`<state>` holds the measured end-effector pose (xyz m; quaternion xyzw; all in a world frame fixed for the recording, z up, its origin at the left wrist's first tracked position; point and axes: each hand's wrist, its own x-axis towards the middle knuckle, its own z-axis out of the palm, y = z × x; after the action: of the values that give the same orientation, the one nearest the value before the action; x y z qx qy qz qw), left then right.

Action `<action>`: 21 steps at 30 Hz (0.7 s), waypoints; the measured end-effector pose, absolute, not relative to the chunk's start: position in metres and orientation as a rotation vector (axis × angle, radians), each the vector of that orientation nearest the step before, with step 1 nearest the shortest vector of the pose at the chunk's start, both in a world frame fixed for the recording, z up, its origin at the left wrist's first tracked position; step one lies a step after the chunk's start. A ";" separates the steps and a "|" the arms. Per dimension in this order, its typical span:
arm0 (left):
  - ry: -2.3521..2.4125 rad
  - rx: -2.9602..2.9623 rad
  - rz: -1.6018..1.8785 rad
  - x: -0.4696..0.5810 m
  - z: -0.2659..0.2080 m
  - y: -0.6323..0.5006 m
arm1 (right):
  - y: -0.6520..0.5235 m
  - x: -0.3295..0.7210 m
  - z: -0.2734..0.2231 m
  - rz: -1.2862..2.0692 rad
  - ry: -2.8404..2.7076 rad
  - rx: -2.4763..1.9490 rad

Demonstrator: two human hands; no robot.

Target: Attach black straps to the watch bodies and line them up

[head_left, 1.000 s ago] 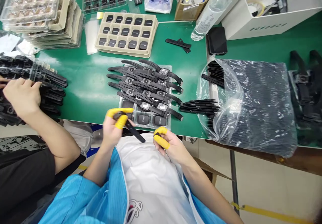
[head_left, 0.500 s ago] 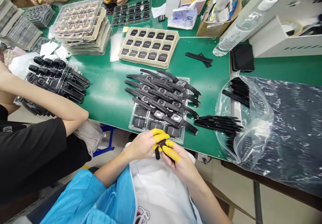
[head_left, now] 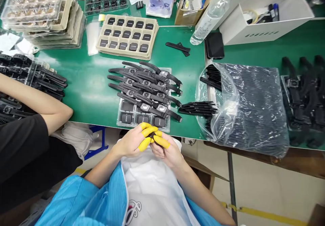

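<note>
Strap piece, small and dark, sits pinched between my left hand and right hand, just off the surface edge near the tray. Fingers closed round it; probably light, bendy rubber, best gripped near its end.

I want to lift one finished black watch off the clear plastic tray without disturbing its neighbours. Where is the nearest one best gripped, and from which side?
Judging by its pose, grip the nearest black watch by its free right strap end, coming from the right. That end overhangs the clear plastic tray onto bare green mat, while its left strap lies close beside the neighbouring straps.
</note>
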<state>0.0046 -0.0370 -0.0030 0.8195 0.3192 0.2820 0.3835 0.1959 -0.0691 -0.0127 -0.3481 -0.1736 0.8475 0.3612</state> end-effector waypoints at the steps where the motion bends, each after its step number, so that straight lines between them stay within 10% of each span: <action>1: 0.834 2.125 0.719 0.005 -0.003 -0.037 | -0.069 0.196 -0.013 2.186 -0.445 -0.900; 21: 0.937 2.433 0.527 0.001 -0.004 -0.037 | -0.066 0.201 -0.015 2.226 -0.553 -1.035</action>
<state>0.0014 -0.0375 -0.0040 0.8883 0.3421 0.1924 0.2384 0.2007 -0.0660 -0.0150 -0.3915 -0.2089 0.8418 0.3074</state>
